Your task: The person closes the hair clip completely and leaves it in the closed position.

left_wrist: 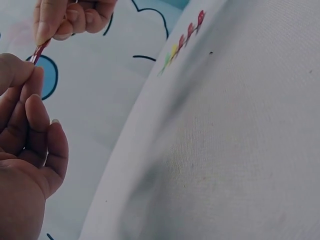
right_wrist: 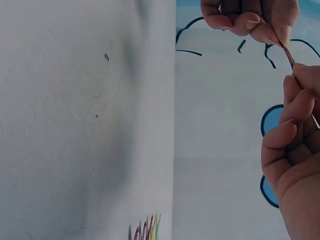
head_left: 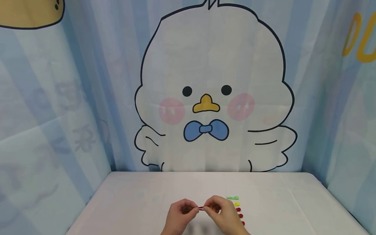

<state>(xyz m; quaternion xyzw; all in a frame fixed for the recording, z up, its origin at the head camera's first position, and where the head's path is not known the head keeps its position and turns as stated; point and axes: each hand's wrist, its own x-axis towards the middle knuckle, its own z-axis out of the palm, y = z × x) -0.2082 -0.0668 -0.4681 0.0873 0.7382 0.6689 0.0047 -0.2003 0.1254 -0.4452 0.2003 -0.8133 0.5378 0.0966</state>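
Note:
A thin red hair clip (head_left: 201, 208) is held in the air above the table, stretched between both hands. My left hand (head_left: 180, 216) pinches one end between thumb and index finger. At the other end, the thumb and index finger of my right hand (head_left: 222, 213) pinch it. The left wrist view shows the red clip (left_wrist: 37, 52) between the two sets of fingertips, the other fingers loosely curled. Beside the right hand lies a row of hair clips: a green one (head_left: 232, 197), a yellow one (head_left: 236, 204) and several red ones (head_left: 241, 215), partly hidden by that hand.
A white-covered table (head_left: 141, 189) spreads beneath the hands. Behind it hangs a curtain (head_left: 205, 58) with a cartoon chick and blue stripes, and similar cloth closes off both sides. Small dark specks (left_wrist: 211, 53) mark the table cover.

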